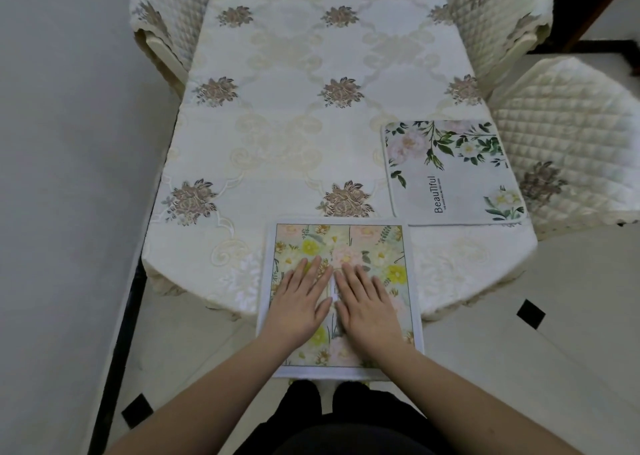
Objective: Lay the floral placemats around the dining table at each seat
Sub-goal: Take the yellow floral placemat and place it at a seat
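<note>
Yellow-flower placemat (341, 243) sits at the near edge of the table (294, 125), long axis running near to far, its near end overhanging. Left hand (300, 302) and right hand (367, 304) lie flat on it side by side, fingers straight, gripping nothing. Second placemat (453, 172) lies at the right seat, lettering running near-far

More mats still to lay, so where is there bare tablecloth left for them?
The tablecloth is bare along its left edge and across the far end between the two far chairs. The near right corner is crowded: the Beautiful mat and the yellow-flower mat almost meet.
</note>
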A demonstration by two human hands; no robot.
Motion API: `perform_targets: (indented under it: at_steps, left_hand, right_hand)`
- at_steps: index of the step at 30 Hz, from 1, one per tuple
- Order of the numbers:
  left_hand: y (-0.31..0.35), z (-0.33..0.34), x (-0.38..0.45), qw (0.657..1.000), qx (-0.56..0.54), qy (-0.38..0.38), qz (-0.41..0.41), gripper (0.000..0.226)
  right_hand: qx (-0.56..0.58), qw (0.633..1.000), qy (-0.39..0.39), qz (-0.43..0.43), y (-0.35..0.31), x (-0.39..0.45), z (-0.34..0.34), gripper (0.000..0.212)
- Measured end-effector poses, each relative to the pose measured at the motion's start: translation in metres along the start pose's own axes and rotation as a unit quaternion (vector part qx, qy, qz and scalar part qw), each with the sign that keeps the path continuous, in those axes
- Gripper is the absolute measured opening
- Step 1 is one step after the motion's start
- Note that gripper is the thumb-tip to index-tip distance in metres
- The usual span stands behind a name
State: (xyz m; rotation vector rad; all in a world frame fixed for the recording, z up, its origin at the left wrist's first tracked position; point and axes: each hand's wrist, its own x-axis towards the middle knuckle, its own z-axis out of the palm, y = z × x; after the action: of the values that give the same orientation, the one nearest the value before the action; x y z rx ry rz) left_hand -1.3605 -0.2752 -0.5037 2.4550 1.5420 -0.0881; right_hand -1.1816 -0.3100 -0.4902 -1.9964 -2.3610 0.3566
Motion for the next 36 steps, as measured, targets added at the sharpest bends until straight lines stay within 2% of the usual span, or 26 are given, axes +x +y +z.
perform_targets:
  at_steps: [12,19,27,36]
  left_hand:
    - [-0.03,-0.001,-0.014,0.999,-0.016,0.032,0.014,0.057]
    - [-0.038,0.001,-0.024,0.999,-0.022,0.031,-0.03,0.059]
    - [-0.034,-0.006,-0.033,0.986,-0.074,0.037,-0.147,0.063]
    - [-0.028,-0.012,-0.033,0.982,-0.091,0.033,-0.163,0.073]
  right_hand:
    - [0.017,0.998,-0.008,0.055,0.025,-0.008,0.001,0.057]
    - [0.01,0.997,-0.011,0.077,0.047,-0.019,-0.004,0.06]
    - [0.026,0.988,-0.025,0.15,0.06,-0.031,-0.013,0.07]
    - [0.051,0.982,-0.031,0.178,0.05,-0.032,-0.019,0.076]
